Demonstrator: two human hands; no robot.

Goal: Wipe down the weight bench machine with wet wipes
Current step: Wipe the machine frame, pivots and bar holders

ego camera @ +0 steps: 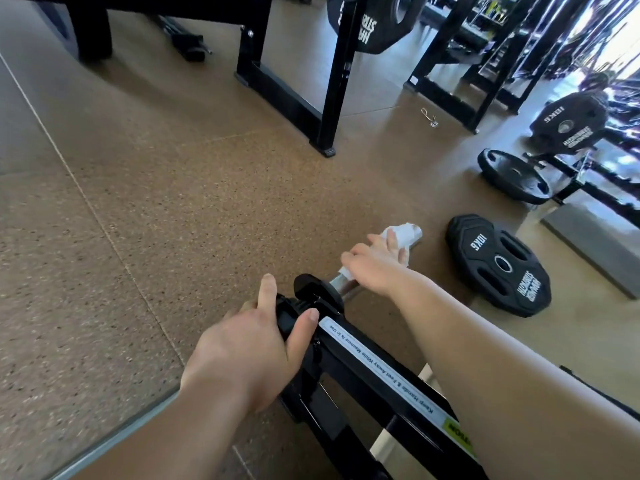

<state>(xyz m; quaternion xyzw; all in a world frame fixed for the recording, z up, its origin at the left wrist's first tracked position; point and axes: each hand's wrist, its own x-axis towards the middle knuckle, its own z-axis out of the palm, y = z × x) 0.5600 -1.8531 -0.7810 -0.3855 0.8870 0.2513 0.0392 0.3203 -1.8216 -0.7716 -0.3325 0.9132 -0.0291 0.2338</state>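
The person's right grip [374,268] is closed around a white wet wipe [405,233]. The wipe is wrapped on the shiny silver peg [341,284] at the end of the weight machine. Most of the wipe sticks out past the fingers, at the far tip of the peg. A small bit peeks out under the near side of the hand.

The left grip [249,348] is clamped on the black machine arm [381,372], just behind a round black stopper [311,289]. The thumb lies on top of the arm. A long white sticker with words runs along the arm.

A black 10KG plate [498,265] lies flat on the brown speckled floor [173,202], near the right grip. Another plate [512,174] sits farther back.
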